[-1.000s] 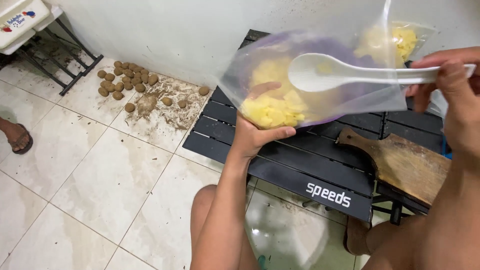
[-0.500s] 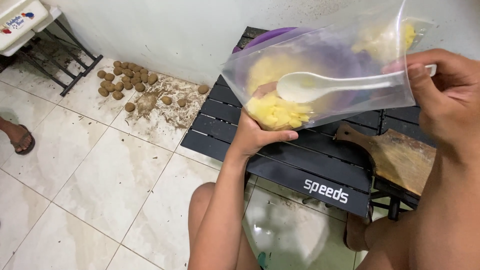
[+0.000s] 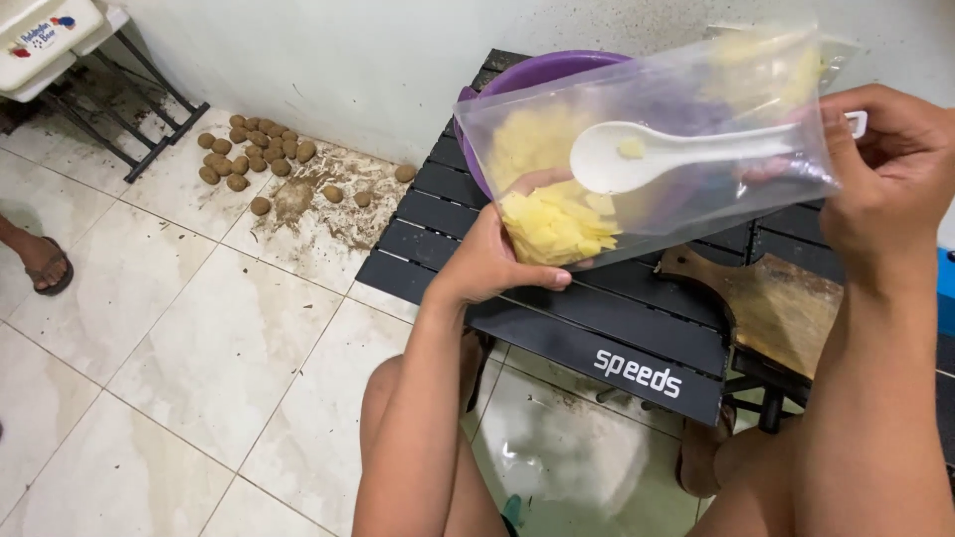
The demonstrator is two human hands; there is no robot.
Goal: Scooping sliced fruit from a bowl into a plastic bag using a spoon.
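Note:
My left hand (image 3: 492, 261) cups the bottom corner of a clear plastic bag (image 3: 686, 184) from below, where a heap of thin yellow slices (image 3: 555, 224) has gathered. My right hand (image 3: 890, 164) grips the bag's open right edge together with the handle of a white spoon (image 3: 637, 154), whose bowl lies inside the bag with a small yellow bit on it. The bag hangs over a purple basin (image 3: 537, 72) on a low black slatted table (image 3: 607, 328).
A wooden cutting board (image 3: 786, 308) lies on the table at the right. Several brown round tubers (image 3: 254, 149) sit with dirt on the tiled floor by the white wall. A metal rack with a white box (image 3: 45, 35) stands top left. Another person's sandalled foot (image 3: 45, 264) shows at left.
The bag has dropped lower and tilted flatter. The spoon has slid further into the bag, and my right hand has closed over the bag's edge and the handle.

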